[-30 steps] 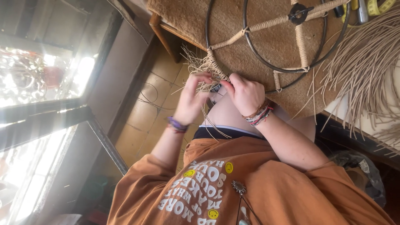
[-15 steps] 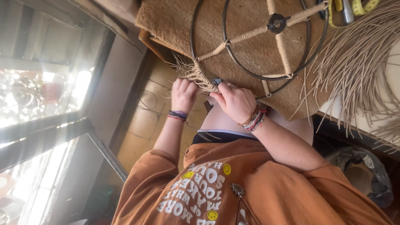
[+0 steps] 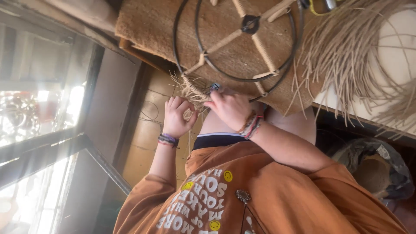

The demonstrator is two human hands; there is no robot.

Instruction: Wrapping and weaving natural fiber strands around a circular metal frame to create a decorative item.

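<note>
Matting (image 3: 156, 26), one coarse brown sheet, covers the bench, its upper edge cut off by the frame. On it lies one wire frame (image 3: 236, 43) of two dark rings joined by spokes wrapped in pale fibre, five spokes countable, the top ones cut off. One loose bundle of straw (image 3: 359, 56) fans out beside it, strands too many to count. One frayed tuft of fibre (image 3: 190, 91) hangs at the ring's lower edge. Two hands work there: the left hand (image 3: 177, 116) curls its fingers closed around the tuft's strands; the right hand (image 3: 232, 108) pinches a small dark tool (image 3: 213, 88), mostly hidden, against the ring. Each wrist carries several bracelets, blurred together.
</note>
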